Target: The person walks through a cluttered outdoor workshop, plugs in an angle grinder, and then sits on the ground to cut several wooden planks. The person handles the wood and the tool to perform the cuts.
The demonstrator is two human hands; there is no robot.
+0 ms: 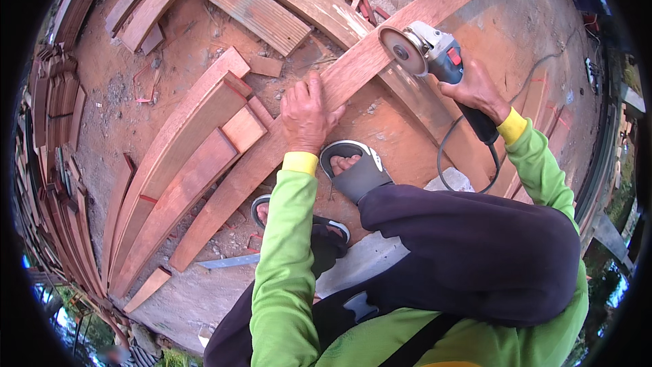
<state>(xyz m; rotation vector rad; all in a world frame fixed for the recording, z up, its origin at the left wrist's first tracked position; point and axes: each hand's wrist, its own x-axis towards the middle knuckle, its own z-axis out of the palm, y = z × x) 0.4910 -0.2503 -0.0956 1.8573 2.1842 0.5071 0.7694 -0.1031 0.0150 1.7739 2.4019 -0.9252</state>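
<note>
My right hand (478,88) is wrapped round the body of an angle grinder (445,58), dark with a grey head and a red switch. Its round cutting disc (402,51) stands at the edge of a long reddish wooden plank (353,68); whether disc and wood touch, I cannot tell. The plank runs slantwise from lower left to upper right. My left hand (305,112) grips this plank left of the disc, fingers over its far edge and thumb toward the near side. A black cord (445,156) trails from the grinder's rear end.
Stacked planks (183,143) lie on the left, close to my left forearm. Another board (424,109) passes beneath the long plank. More boards (251,10) lie at the far side. My sandalled foot (353,163) is near the plank. A flat metal strip (231,261) rests on the ground.
</note>
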